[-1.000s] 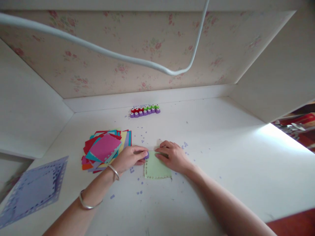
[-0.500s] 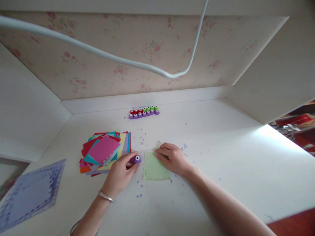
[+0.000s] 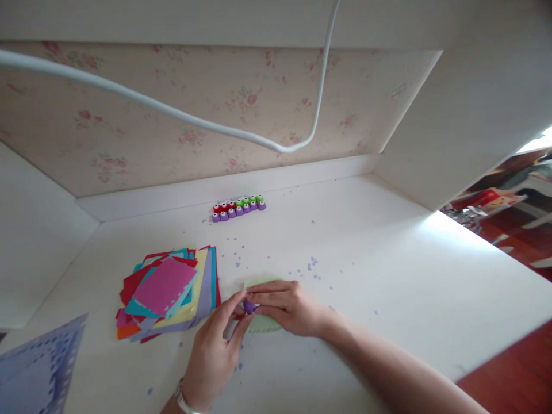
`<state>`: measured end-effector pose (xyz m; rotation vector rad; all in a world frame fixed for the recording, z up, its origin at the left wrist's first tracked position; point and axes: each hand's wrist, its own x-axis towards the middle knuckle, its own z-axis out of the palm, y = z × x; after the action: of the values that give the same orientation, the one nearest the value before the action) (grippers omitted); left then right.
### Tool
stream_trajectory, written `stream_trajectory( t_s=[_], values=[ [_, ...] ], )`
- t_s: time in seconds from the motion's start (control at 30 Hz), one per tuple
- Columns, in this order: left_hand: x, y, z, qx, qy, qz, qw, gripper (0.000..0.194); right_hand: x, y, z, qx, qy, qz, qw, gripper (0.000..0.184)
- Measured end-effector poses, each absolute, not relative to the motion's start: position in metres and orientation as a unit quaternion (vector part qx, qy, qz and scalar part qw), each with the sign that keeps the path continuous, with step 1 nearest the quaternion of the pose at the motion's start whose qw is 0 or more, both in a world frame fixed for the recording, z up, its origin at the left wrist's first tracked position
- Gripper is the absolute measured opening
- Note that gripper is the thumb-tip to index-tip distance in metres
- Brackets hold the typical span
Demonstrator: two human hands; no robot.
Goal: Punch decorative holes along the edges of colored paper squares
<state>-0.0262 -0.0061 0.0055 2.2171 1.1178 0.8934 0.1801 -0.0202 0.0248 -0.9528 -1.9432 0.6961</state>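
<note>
Left hand (image 3: 213, 353): fingers are gripping the purple punch (image 3: 249, 306) from its sides, thumb on the near side.
Right hand (image 3: 297, 310): fingers are stretching over the green sheet (image 3: 264, 328), tips meeting the punch; can't tell if they're pinching the sheet or just pressing.
Punch position: is sitting at the sheet's left edge, between both hands, above the counter (image 3: 353, 247).
Punch handling: probably being light, stiff, smooth plastic, a bit slippery; sides are offering the best hold.
Sheet handling: is looking thin, light, bendy; notched near edge is likely tearing easily if pulled; plain middle is suiting a flat hold.
Punch row (image 3: 239, 208): is standing near the wall, red, green and purple; top marks are showing too small to make out.
Brands/labels/writing: nothing is reading legibly anywhere.
</note>
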Motion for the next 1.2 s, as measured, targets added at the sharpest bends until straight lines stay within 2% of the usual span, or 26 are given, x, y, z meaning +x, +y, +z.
stream_trajectory(
  t_s=[0.13, 0.27, 0.5, 0.67, 0.77, 0.87, 1.0, 1.1, 1.2],
  values=[
    [-0.023, -0.007, 0.012, 0.807, 0.41, 0.343, 0.249, 0.04, 0.194, -0.014, 0.027, -0.461, -0.716, 0.268, 0.451, 0.023],
    [-0.024, -0.006, 0.01, 0.846, 0.378, 0.288, 0.242, 0.02, 0.229, 0.003, 0.021, -0.631, -0.6, 0.176, 0.459, 0.024],
    [-0.023, -0.006, 0.007, 0.886, 0.325, 0.244, 0.222, 0.02, 0.321, 0.019, 0.007, -0.819, -0.474, -0.059, 0.317, 0.034],
    [-0.021, -0.006, 0.011, 0.896, 0.313, 0.23, 0.214, 0.021, 0.345, 0.009, 0.01, -0.88, -0.419, -0.081, 0.21, 0.034],
    [-0.02, -0.007, 0.013, 0.898, 0.312, 0.225, 0.213, 0.02, 0.336, 0.009, 0.014, -0.867, -0.435, -0.115, 0.214, 0.037],
    [-0.017, -0.01, 0.014, 0.893, 0.319, 0.227, 0.222, 0.02, 0.308, 0.011, 0.017, -0.805, -0.505, -0.131, 0.282, 0.038],
    [-0.01, -0.005, 0.021, 0.873, 0.347, 0.236, 0.249, 0.021, 0.251, 0.005, 0.016, -0.693, -0.624, 0.0, 0.361, 0.029],
    [-0.004, 0.023, 0.031, 0.868, 0.372, 0.233, 0.232, 0.022, 0.214, -0.003, 0.015, -0.632, -0.698, 0.07, 0.33, 0.027],
    [-0.003, 0.078, 0.038, 0.865, 0.429, 0.208, 0.155, 0.023, 0.2, -0.006, 0.015, -0.594, -0.742, 0.101, 0.294, 0.031]
  ],
)
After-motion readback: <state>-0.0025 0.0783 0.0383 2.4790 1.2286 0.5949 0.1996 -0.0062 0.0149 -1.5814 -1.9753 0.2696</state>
